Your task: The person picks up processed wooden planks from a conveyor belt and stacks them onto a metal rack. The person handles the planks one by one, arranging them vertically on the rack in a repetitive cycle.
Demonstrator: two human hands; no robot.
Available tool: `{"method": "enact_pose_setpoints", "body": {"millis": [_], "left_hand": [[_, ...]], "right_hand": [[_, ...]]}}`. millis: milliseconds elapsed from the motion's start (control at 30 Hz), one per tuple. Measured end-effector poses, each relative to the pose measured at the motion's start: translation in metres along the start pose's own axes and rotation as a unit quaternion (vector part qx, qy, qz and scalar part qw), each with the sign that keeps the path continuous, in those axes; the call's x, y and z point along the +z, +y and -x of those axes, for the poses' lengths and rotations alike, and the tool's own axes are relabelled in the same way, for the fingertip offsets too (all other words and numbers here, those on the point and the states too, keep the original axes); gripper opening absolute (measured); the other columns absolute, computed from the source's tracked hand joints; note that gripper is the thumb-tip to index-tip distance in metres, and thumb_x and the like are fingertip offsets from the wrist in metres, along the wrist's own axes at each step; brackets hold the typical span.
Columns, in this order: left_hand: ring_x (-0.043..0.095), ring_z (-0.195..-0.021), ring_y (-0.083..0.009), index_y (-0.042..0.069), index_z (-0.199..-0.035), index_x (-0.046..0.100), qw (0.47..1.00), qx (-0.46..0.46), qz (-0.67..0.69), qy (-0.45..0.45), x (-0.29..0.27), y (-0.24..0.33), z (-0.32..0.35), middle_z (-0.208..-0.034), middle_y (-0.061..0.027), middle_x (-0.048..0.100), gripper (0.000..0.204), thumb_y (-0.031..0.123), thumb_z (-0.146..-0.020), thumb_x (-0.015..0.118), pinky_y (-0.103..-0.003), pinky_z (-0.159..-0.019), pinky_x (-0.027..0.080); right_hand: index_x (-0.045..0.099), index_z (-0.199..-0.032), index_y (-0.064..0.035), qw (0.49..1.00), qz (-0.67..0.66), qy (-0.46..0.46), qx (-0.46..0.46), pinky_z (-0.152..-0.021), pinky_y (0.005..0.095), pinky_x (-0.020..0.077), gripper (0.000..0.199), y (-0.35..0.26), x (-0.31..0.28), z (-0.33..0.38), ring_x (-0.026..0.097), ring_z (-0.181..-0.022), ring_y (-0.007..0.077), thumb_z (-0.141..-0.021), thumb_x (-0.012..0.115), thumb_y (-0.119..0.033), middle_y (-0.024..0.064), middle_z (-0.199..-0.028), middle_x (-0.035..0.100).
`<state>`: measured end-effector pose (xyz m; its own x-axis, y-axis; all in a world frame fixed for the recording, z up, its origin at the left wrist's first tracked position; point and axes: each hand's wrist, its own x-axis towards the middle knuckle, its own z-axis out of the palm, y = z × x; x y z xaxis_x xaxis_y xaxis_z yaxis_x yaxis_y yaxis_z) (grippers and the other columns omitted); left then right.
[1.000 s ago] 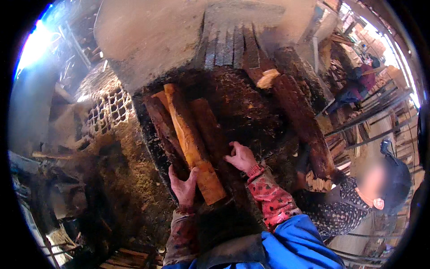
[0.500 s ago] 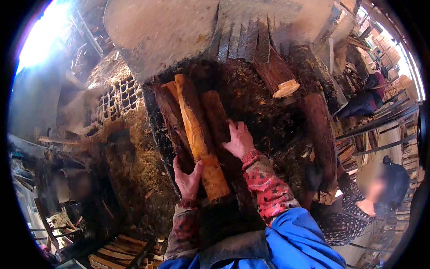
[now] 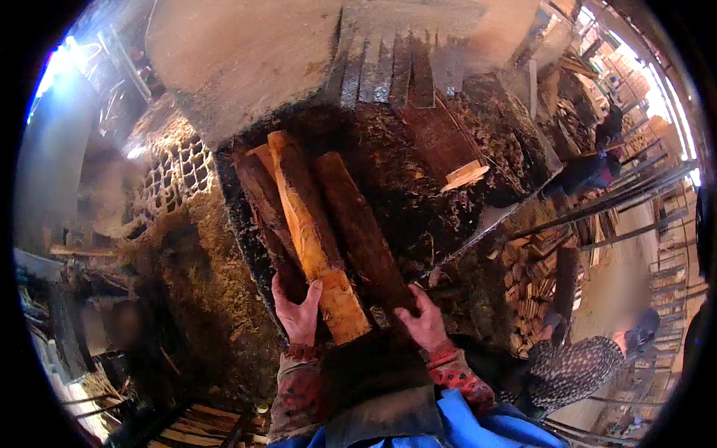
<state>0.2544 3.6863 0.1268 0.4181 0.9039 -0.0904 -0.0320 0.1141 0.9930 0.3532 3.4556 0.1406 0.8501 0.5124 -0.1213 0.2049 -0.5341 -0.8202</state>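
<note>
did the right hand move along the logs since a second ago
Yes. The right hand has slid back toward the person, from partway up the dark log to its near end, level with the left hand beside the pale log.

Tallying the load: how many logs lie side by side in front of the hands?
3. A dark log on the left by the left hand, a pale orange log in the middle, a dark log by the right hand. More may be hidden beneath.

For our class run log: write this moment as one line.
left hand: on dark log | right hand: on bark log | pale log: between | surface: dirty bench
</note>
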Motion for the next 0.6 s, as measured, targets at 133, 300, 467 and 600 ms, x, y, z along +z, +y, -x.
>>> {"method": "enact_pose_setpoints", "body": {"millis": [133,300,467,600], "left_hand": [[0.051,-0.112,-0.0213,0.0,-0.138,0.033,0.999,0.026,0.011,-0.037,-0.008,-0.013,-0.002,-0.129,-0.0127,0.048,0.072,0.013,-0.081,0.075,-0.037,-0.094,0.045],[0.05,-0.116,-0.0257,0.005,-0.142,0.03,0.998,0.042,-0.036,-0.041,-0.01,-0.022,-0.002,-0.132,-0.0166,0.046,0.072,0.013,-0.084,0.072,-0.04,-0.092,0.048],[0.05,-0.112,-0.0195,-0.006,-0.132,0.04,0.999,0.015,-0.042,-0.004,-0.003,-0.002,0.0,-0.124,-0.0118,0.053,0.07,0.015,-0.077,0.078,-0.032,-0.099,0.04],[0.051,-0.111,-0.0192,-0.005,-0.132,0.04,0.999,0.014,-0.028,0.003,-0.011,-0.018,-0.004,-0.123,-0.0111,0.053,0.07,0.016,-0.077,0.079,-0.032,-0.098,0.04]], "right_hand": [[0.053,-0.126,0.0029,0.998,-0.06,0.002,0.035,-0.079,0.0318,0.0508,0.05,-0.03,-0.046,-0.008,0.063,-0.094,0.017,-0.082,0.071,-0.014,0.0157,-0.107,0.065],[0.052,-0.127,0.004,0.986,-0.161,0.037,-0.017,-0.092,0.0292,0.0466,0.054,-0.024,-0.029,-0.014,0.062,-0.104,0.0214,-0.082,0.073,-0.016,0.0182,-0.113,0.064],[0.068,-0.099,-0.0027,0.981,0.047,-0.037,-0.184,-0.069,0.0335,0.0521,0.028,-0.061,-0.022,-0.066,0.064,-0.079,0.0275,-0.077,0.075,-0.017,0.0127,-0.085,0.064],[0.066,-0.097,-0.004,0.9,0.277,0.247,-0.229,-0.073,0.0452,0.0504,0.034,-0.08,-0.095,-0.152,0.06,-0.087,0.0326,-0.076,0.073,-0.03,0.0148,-0.094,0.06]]}}
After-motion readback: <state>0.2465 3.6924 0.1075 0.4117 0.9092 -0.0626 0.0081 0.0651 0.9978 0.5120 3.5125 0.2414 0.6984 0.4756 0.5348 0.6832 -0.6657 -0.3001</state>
